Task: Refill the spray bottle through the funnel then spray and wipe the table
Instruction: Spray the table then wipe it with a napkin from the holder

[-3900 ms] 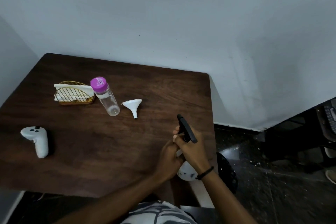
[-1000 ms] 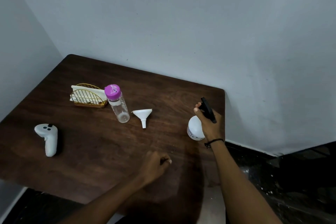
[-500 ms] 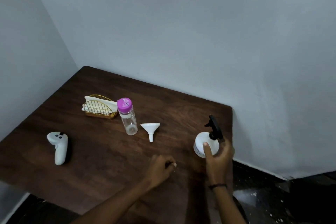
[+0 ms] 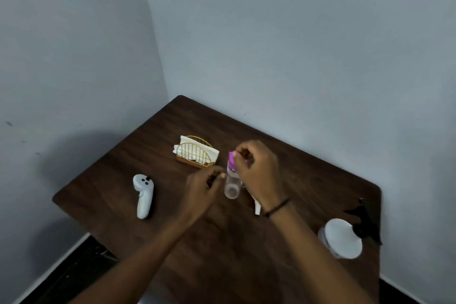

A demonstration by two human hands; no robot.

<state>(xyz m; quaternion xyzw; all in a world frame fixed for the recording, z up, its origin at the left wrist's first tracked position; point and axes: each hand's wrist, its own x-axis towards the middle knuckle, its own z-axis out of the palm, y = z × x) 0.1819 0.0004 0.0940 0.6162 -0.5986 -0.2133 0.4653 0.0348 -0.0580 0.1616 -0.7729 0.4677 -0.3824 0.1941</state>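
Note:
A clear bottle (image 4: 232,185) with a pink cap (image 4: 231,158) stands mid-table. My right hand (image 4: 259,173) is over it, fingers pinched on the cap. My left hand (image 4: 202,190) is curled at the bottle's left side, fingertips against it; blur hides whether it grips. The white funnel (image 4: 257,207) is mostly hidden behind my right wrist, only its spout showing. The white spray bottle (image 4: 343,237) with a black trigger head stands alone near the right edge of the brown table (image 4: 308,180).
A white hand controller (image 4: 143,195) lies on the left of the table. A gold wire napkin holder (image 4: 196,153) with white napkins stands behind the bottle. Walls close in the table's back and left sides; dark floor lies past the right edge.
My right hand let go of the spray bottle, which now stands at the right edge, and moved to the pink cap. My left hand came up beside the clear bottle. The view swung right.

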